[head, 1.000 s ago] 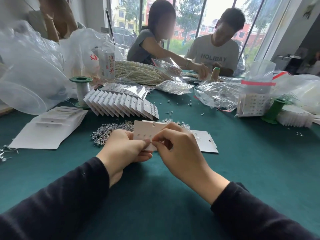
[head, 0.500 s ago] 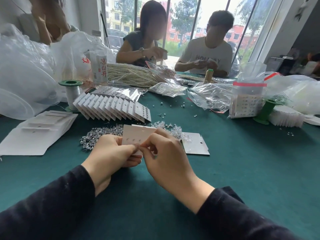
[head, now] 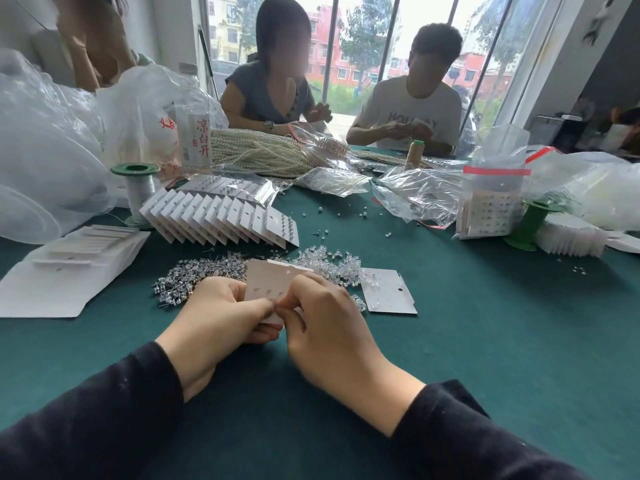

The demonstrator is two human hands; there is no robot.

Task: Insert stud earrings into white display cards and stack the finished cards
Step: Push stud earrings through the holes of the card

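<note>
My left hand (head: 221, 313) and right hand (head: 322, 317) pinch the thin white cardboard display card (head: 266, 282); light and bendy, I judge, so hold its edges.

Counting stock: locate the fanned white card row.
Head view, left of centre: the fanned row of white paper cards, right of the green thread spool, behind the silvery stud pile.

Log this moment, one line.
left hand: holds display card | right hand: pinches its lower edge, stud hidden | loose studs: piled behind | finished cards: fanned row beyond
</note>
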